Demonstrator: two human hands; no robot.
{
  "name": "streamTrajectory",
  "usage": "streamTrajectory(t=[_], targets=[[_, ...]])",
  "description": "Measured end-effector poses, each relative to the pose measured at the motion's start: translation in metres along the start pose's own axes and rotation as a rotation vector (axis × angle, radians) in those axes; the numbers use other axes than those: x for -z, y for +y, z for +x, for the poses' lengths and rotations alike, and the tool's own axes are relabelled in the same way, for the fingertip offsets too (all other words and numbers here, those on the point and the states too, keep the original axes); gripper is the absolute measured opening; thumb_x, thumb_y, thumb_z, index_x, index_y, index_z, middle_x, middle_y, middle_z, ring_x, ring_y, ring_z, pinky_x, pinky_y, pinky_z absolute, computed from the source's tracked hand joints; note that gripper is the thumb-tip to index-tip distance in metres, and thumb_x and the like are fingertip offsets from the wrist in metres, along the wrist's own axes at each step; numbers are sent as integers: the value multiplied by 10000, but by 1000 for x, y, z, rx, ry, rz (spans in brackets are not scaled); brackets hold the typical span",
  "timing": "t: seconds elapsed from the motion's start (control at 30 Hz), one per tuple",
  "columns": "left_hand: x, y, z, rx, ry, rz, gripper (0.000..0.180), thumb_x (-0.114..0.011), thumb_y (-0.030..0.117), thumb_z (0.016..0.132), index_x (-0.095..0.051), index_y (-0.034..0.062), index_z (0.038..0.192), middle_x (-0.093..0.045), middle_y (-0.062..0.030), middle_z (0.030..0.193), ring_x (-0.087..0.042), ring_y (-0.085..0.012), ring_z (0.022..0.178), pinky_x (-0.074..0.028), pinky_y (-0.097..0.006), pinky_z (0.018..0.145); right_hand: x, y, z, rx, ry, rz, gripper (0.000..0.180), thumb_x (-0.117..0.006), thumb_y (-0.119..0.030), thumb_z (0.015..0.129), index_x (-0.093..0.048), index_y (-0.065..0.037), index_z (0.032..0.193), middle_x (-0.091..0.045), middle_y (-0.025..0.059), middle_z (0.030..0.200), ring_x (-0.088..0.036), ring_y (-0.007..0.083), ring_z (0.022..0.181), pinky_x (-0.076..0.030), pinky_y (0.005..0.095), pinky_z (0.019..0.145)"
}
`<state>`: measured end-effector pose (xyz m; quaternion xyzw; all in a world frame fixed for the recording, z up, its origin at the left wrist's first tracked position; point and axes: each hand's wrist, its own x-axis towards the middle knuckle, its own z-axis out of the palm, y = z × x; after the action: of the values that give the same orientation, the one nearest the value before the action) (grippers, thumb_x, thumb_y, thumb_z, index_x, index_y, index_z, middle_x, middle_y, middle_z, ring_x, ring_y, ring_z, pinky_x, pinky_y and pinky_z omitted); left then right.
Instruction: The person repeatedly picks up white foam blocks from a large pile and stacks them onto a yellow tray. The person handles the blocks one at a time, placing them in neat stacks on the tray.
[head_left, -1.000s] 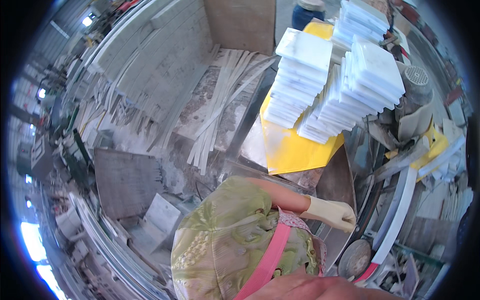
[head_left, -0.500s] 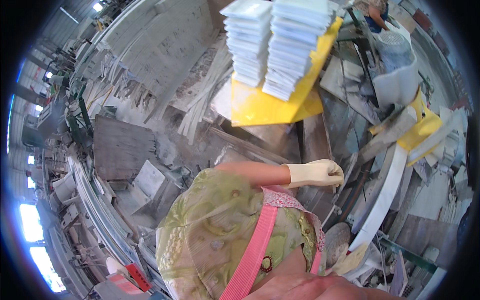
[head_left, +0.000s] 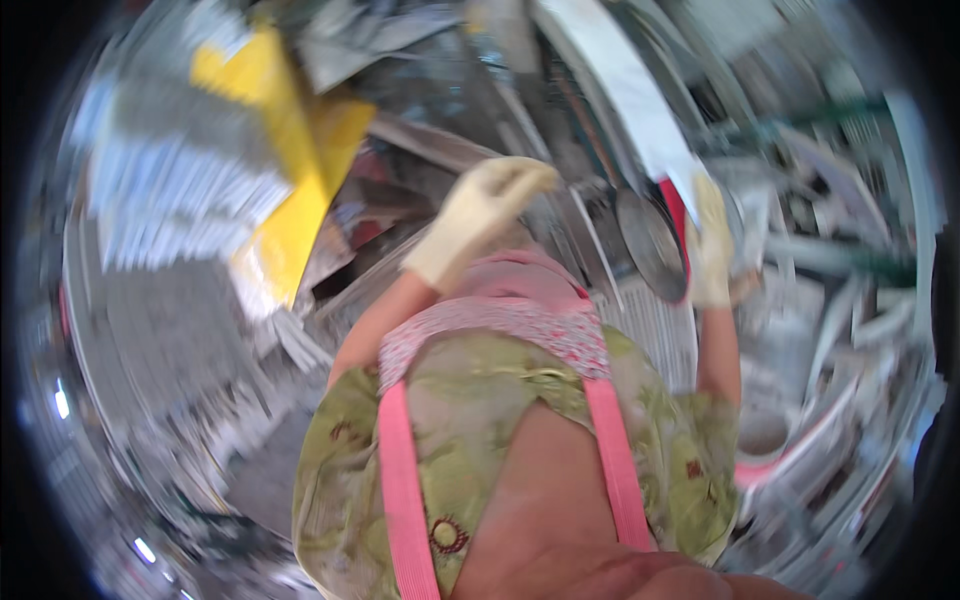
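Observation:
The whole view is smeared by motion. My left hand [head_left: 482, 213], in a cream glove, hangs in front of my chest with nothing in it, above a grey cluttered bench [head_left: 420, 150]. My right hand [head_left: 710, 245], also gloved, is raised at the right, right beside a dark round disc [head_left: 650, 245] with a red part [head_left: 676, 205] behind it. Blur hides whether that hand grips anything. Stacks of white tiles [head_left: 150, 200] on a yellow sheet [head_left: 290, 200] lie at the left, well away from both hands.
A long white strip [head_left: 640, 100] runs across the top right. Pale slabs and offcuts [head_left: 830, 330] crowd the right side. Grey slabs [head_left: 170, 330] lie on the floor at the left. My green patterned top with pink straps [head_left: 400, 480] fills the lower middle.
The view has swung hard, so the tile stacks and yellow sheet slid from upper right to far left. My right hand has come into view beside the round disc.

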<state>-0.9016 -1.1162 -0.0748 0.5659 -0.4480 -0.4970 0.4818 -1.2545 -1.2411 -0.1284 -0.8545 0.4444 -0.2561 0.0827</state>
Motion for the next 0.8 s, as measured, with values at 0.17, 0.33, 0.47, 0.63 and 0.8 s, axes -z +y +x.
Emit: streamTrajectory(t=[0.17,0.33,0.47,0.63,0.8], targets=[[5,-9,-7,125,65,-155,272,-556,153,1050,-670,-56,1181,-741,-107,1104,-674,-154,1081,-493,-275,986,-28,20,31,24,-177,-298,722,-650,-39,850,-422,-76,1534,-443,141,1559,-407,328,1451,-355,415,1187],[19,-11,-27,84,180,-63,257,-571,169,1039,-692,-37,1134,-737,-81,1025,-681,-130,962,-523,-267,895,-41,13,38,-42,-177,169,681,-708,-69,882,-448,-44,1511,-458,159,1547,-424,309,1444,-382,388,1179],[17,-21,-38,225,302,-217,286,-588,216,1035,-686,-30,1142,-736,-77,998,-679,-137,948,-527,-275,875,-37,-3,50,137,-267,-202,784,-796,-72,770,-469,-14,1479,-489,165,1521,-446,339,1426,-441,420,1113],[24,-34,-58,209,400,-185,296,-580,225,992,-713,-15,1101,-749,-73,1009,-682,-126,961,-530,-288,893,-48,2,68,192,-270,-386,719,-792,-81,763,-512,38,1414,-560,224,1431,-520,385,1343,-443,452,1106],[51,-33,-97,201,400,-71,336,-588,294,1018,-708,8,1145,-746,-67,1076,-677,-136,1019,-516,-302,927,-53,26,63,233,-303,-460,670,-762,-179,834,-521,71,1407,-563,261,1425,-553,398,1305,-428,428,1130]])
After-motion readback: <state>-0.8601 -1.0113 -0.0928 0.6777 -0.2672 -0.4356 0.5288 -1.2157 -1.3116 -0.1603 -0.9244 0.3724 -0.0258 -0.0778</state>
